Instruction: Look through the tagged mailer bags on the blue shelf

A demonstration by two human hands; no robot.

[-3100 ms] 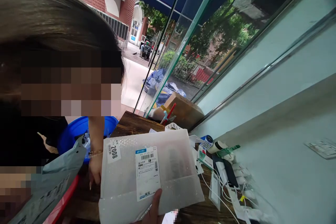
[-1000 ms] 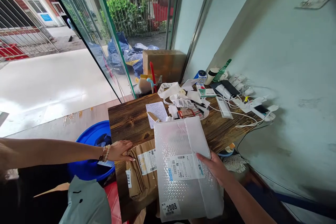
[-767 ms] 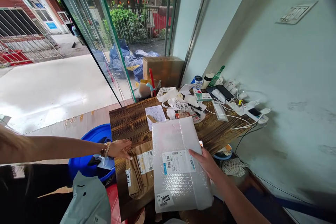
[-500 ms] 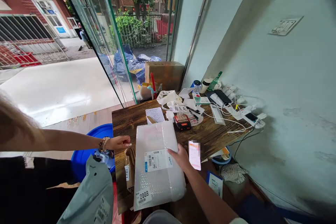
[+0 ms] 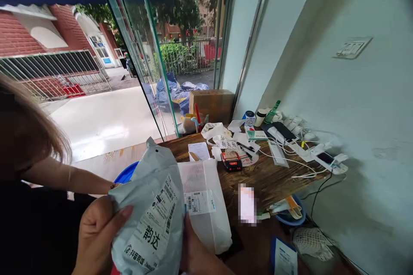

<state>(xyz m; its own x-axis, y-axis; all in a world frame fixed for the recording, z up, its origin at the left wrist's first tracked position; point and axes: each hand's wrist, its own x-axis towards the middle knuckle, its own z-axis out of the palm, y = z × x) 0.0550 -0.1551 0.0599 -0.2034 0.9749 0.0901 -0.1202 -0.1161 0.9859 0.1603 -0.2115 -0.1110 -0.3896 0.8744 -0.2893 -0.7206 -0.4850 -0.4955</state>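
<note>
My left hand [image 5: 100,232] grips the left side of a grey plastic mailer bag [image 5: 145,210], its thumb lying across the front. The bag is raised before me, tilted, with a white printed shipping label facing me. At its right edge is my right hand [image 5: 196,247], thumb upright along the side and the other fingers hidden behind the bag. A white bubble-wrapped parcel [image 5: 209,180] with a label lies on the wooden table behind the bag, partly covered by it. A blurred-out phone [image 5: 247,204] lies to the right of the parcel.
Close at my left stands another person, whose forearm [image 5: 84,178] reaches behind the bag. On the table [image 5: 277,184] are a black-and-orange device [image 5: 231,161], paper strips [image 5: 222,137], and a power strip with white cables [image 5: 309,152]. A glass door [image 5: 161,51] stands behind.
The grey bag has come up from the lower left to in front of the parcel. My left hand has come into view on it, and my right hand has left the parcel for the bag's edge.
</note>
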